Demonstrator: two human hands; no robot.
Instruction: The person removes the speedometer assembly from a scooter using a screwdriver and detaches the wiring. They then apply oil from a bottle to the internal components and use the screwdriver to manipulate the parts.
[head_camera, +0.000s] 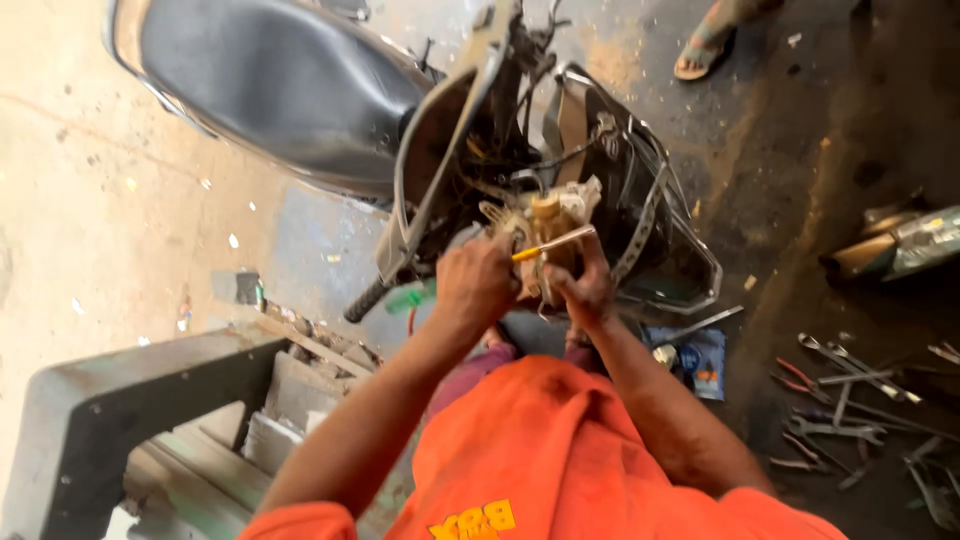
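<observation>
Head view: a yellow-handled screwdriver (548, 244) is being gripped in the closed left hand (475, 283) and angled into a grimy cream-coloured engine part (545, 215) at the stripped front of a scooter (300, 90), apparently so that its tip can be kept on a fastener. That part is being clasped from below by the curled right hand (585, 290), seemingly to steady it, while spanners (850, 375) are being left spread on the floor to the right, near enough to be picked up.

Spanners (850, 395) lie scattered on my right, a blue packet (700, 362) nearer me, a grey bench (130, 400) left, someone's sandalled foot (705, 45) ahead.
</observation>
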